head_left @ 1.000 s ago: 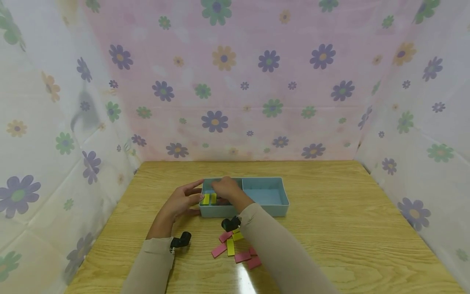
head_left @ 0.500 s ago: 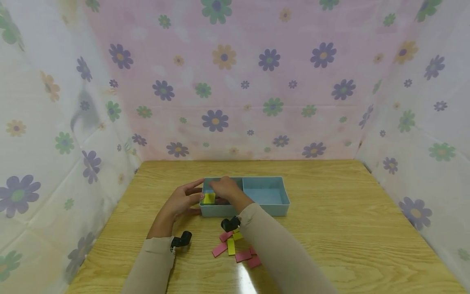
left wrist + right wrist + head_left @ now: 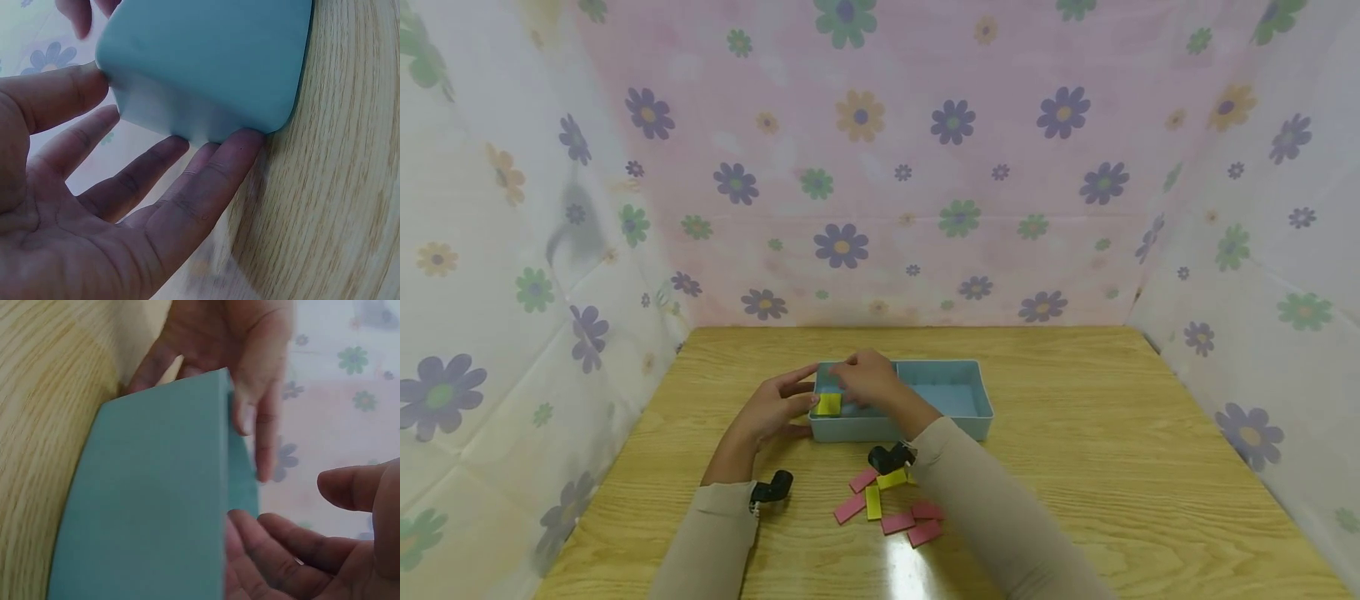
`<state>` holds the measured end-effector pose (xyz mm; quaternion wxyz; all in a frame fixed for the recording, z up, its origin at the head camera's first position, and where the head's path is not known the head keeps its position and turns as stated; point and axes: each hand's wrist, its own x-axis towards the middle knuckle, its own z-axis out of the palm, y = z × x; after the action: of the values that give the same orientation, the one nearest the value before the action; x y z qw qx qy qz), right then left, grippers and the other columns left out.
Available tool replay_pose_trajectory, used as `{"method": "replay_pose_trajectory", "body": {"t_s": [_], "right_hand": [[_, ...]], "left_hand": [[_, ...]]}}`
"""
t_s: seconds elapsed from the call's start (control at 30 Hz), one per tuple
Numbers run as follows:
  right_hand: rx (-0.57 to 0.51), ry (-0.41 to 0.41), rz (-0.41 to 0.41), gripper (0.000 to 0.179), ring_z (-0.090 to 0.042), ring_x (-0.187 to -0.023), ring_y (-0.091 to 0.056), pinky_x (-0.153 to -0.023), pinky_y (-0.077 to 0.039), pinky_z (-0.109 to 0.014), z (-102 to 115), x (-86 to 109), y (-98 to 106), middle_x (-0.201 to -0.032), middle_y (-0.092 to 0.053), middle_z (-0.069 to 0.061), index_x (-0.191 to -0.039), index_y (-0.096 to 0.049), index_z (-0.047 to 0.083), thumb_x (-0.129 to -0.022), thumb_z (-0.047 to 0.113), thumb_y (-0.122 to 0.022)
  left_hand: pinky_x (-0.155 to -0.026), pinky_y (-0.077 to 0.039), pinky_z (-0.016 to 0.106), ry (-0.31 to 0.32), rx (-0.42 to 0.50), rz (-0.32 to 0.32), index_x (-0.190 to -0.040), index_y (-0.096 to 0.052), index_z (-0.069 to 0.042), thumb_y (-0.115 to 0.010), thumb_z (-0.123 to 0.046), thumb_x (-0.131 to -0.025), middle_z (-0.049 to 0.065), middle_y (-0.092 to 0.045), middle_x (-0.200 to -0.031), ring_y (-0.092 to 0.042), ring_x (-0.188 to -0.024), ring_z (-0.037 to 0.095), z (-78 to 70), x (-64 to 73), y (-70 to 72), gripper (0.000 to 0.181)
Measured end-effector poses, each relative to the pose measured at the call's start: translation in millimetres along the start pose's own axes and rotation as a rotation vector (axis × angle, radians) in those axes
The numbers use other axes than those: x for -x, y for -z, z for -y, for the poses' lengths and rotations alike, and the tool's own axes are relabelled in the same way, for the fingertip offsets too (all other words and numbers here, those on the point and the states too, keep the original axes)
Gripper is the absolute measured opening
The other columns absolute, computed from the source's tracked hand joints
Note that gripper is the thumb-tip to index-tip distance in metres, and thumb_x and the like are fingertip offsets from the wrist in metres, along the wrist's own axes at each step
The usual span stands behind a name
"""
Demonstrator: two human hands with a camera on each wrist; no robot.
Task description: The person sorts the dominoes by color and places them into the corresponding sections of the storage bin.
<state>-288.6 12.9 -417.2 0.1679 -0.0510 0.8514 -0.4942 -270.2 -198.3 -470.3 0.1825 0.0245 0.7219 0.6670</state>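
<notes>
A light blue two-compartment box (image 3: 943, 429) sits on the table. My left hand (image 3: 769, 410) holds its left end, the thumb over the rim and the other fingers against the outer end wall (image 3: 206, 62). Over the left compartment is my right hand (image 3: 871, 382); in the right wrist view its thumb stands apart from loosely bent fingers, with nothing visible between them. Yellow tiles (image 3: 829, 405) lie together in that compartment's near left corner. The right hand hides part of the compartment floor.
Several pink tiles (image 3: 850, 508) and yellow tiles (image 3: 872, 502) lie loose on the table in front of the box, partly under the right forearm. The box's right compartment (image 3: 943, 398) shows a bare floor. Flower-printed cloth (image 3: 910, 275) encloses the back and sides.
The yellow tiles in the box, at first slightly apart, now lie side by side without a gap. My right hand has drawn back up and right from them. The left hand stays put.
</notes>
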Motion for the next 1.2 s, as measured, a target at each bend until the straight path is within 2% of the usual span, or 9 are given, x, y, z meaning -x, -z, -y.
{"method": "replay_pose_trajectory", "body": {"t_s": [0.07, 0.27, 0.43, 0.57, 0.8, 0.9, 1.03, 1.2], "right_hand": [[-0.028, 0.034, 0.009, 0.046, -0.035, -0.101, -0.074, -0.084, -0.062, -0.049, -0.8, 3.6, 4.8, -0.119, -0.072, -0.017, -0.13, -0.068, 0.005, -0.104, 0.042, -0.059], [-0.089, 0.12, 0.0, 0.041, -0.037, -0.107, -0.072, -0.088, -0.061, -0.052, -5.2, 17.1, 19.9, -0.118, -0.073, -0.014, -0.127, -0.071, 0.011, -0.104, 0.043, -0.059], [-0.121, 0.15, -0.03, 0.033, -0.031, -0.102, -0.073, -0.087, -0.061, -0.05, -11.5, 31.3, 30.4, -0.11, -0.075, -0.005, -0.124, -0.072, 0.015, -0.104, 0.038, -0.06], [-0.143, 0.196, -0.027, 0.027, -0.022, -0.096, -0.073, -0.088, -0.061, -0.048, -19.1, 43.5, 36.4, -0.112, -0.075, -0.001, -0.121, -0.074, 0.017, -0.104, 0.035, -0.061], [-0.151, 0.267, -0.009, 0.027, -0.024, -0.097, -0.073, -0.087, -0.061, -0.051, -40.1, 62.7, 47.7, -0.115, -0.074, -0.006, -0.123, -0.073, 0.016, -0.105, 0.032, -0.06], [-0.154, 0.276, -0.035, 0.028, -0.023, -0.097, -0.073, -0.087, -0.061, -0.048, -49.1, 69.7, 53.7, -0.115, -0.075, -0.007, -0.124, -0.073, 0.014, -0.106, 0.03, -0.059], [-0.143, 0.29, -0.055, 0.026, -0.03, -0.102, -0.073, -0.086, -0.062, -0.047, -61.8, 78.8, 61.8, -0.113, -0.075, -0.007, -0.122, -0.073, 0.016, -0.106, 0.029, -0.06], [-0.088, 0.365, -0.014, 0.024, -0.035, -0.102, -0.072, -0.085, -0.061, -0.053, -80.3, 89.0, 68.2, -0.117, -0.073, -0.015, -0.121, -0.074, 0.017, -0.105, 0.03, -0.062]], "left_hand": [[-0.089, -0.06, 0.056, 0.002, -0.003, -0.001, -0.158, -0.045, -0.032, -0.068, -0.014, -0.101, 0.018, -0.043, -0.159, -0.059, -0.131, 0.04, 0.7, -1.4, 0.6, 0.064], [-0.087, -0.061, 0.056, 0.006, 0.003, -0.012, -0.158, -0.045, -0.029, -0.069, -0.011, -0.1, 0.019, -0.044, -0.158, -0.06, -0.129, 0.04, 1.2, -3.0, 1.2, 0.065], [-0.089, -0.06, 0.057, 0.009, 0.007, -0.013, -0.158, -0.046, -0.03, -0.068, -0.011, -0.101, 0.019, -0.043, -0.159, -0.059, -0.13, 0.04, 2.3, -2.2, 0.5, 0.064], [-0.089, -0.06, 0.057, 0.01, 0.002, -0.02, -0.158, -0.045, -0.03, -0.066, -0.01, -0.102, 0.019, -0.043, -0.16, -0.058, -0.132, 0.04, 3.8, -1.2, 0.8, 0.064], [-0.09, -0.06, 0.057, 0.009, -0.005, -0.022, -0.158, -0.044, -0.031, -0.066, -0.011, -0.102, 0.018, -0.042, -0.16, -0.056, -0.135, 0.041, 5.8, 1.4, 3.2, 0.064], [-0.09, -0.06, 0.056, 0.007, -0.004, -0.025, -0.157, -0.046, -0.033, -0.067, -0.012, -0.101, 0.018, -0.042, -0.16, -0.055, -0.136, 0.041, 4.7, 0.8, 2.6, 0.064], [-0.089, -0.06, 0.056, 0.007, -0.002, -0.03, -0.156, -0.047, -0.034, -0.069, -0.011, -0.1, 0.017, -0.043, -0.16, -0.054, -0.136, 0.042, 2.3, -0.4, 0.5, 0.064], [-0.089, -0.06, 0.056, 0.01, 0.001, -0.027, -0.156, -0.048, -0.034, -0.069, -0.012, -0.1, 0.018, -0.042, -0.16, -0.054, -0.137, 0.042, 0.7, -1.9, -0.3, 0.064]]}}
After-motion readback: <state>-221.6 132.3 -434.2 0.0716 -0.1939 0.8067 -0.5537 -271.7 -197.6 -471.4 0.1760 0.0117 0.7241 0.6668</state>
